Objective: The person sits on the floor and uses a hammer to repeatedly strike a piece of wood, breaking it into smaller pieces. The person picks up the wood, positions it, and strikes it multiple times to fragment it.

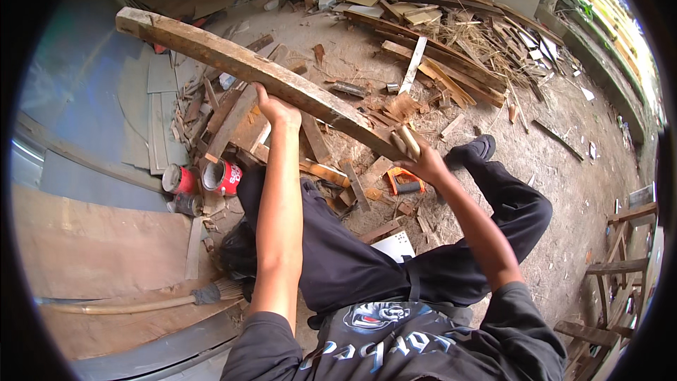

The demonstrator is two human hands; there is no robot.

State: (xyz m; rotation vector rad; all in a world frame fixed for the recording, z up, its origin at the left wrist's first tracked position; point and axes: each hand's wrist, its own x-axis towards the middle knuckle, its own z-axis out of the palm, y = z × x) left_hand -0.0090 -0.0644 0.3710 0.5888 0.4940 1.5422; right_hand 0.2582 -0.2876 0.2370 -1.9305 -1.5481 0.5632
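Long wooden beam (261,70) held aslant across the view, over the debris: squared, worn edges, patchy brown-grey faces with paler, scuffed stretches. Its far end rises to the upper left; its near end drops toward the right hand (427,164). Left hand (280,108) clamped on the beam's lower edge along the middle stretch, thumb on the near side, fingers mostly hidden behind. Right hand, well apart from the left, closed round a pale rounded piece (407,141) (smooth, handle-like, partly covered) right at the beam's near end; whether it also grips the beam, cannot tell.

Below: rough, dusty concrete floor (557,190); a saw handle (407,182), looped, orange and black, near the right hand; splintered offcuts (233,123) heaped beneath the beam. Left side: cylindrical red can (224,178), dull-rimmed; broom (151,303) with slim, tan stick and bristly head.
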